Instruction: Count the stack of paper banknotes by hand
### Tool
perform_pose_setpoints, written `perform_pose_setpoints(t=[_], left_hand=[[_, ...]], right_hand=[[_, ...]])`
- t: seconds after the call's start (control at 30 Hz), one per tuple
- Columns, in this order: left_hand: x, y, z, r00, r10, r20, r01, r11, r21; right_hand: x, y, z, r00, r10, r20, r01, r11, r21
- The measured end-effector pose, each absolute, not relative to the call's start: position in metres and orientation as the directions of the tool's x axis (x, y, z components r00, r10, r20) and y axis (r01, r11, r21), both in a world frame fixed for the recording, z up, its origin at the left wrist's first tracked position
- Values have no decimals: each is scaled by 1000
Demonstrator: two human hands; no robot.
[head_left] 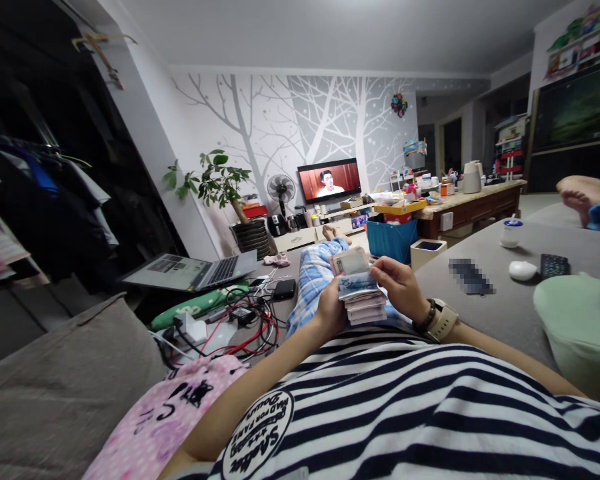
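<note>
My left hand [331, 309] is closed around the left side of a thick stack of banknotes [365, 310] above my lap. A bluish banknote [356, 285] lies across the top of the stack. Behind it a paler, pinkish note [349, 261] stands up at a tilt. My right hand [399, 283], with a bracelet and a watch on its wrist, pinches the right edge of the bluish note between thumb and finger. The stack's lower layers show as pale edges. My legs in blue checked trousers [313, 267] stretch out beneath.
On the left are an open laptop [200, 272], tangled cables [260, 333] and a pink cloth [180, 400]. To the right lie a pixelated dark object [471, 277], a white mouse [523, 270], a remote [555, 265] and a light green container [570, 320]. Another person's foot [576, 200] rests beyond.
</note>
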State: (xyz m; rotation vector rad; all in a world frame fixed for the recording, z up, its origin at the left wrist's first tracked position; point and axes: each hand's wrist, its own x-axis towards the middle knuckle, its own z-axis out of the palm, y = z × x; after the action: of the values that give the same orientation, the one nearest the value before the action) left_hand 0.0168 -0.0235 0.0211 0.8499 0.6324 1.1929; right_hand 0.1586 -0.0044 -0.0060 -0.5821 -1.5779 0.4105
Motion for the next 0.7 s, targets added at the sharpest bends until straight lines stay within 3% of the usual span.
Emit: perform_pose_setpoints(t=[0.23,0.47,0.7], left_hand=[[18,-19,19,272,962,19,-585,150,797],[14,-23,17,284,959,14,-567,156,809],[12,-17,12,278,957,87,-553,86,829]], right_hand=[[159,-8,-5,-125,607,785,108,794,-598],[161,7,-6,109,659,744,228,712,-664],[162,18,-9,70,713,697,239,667,-706]])
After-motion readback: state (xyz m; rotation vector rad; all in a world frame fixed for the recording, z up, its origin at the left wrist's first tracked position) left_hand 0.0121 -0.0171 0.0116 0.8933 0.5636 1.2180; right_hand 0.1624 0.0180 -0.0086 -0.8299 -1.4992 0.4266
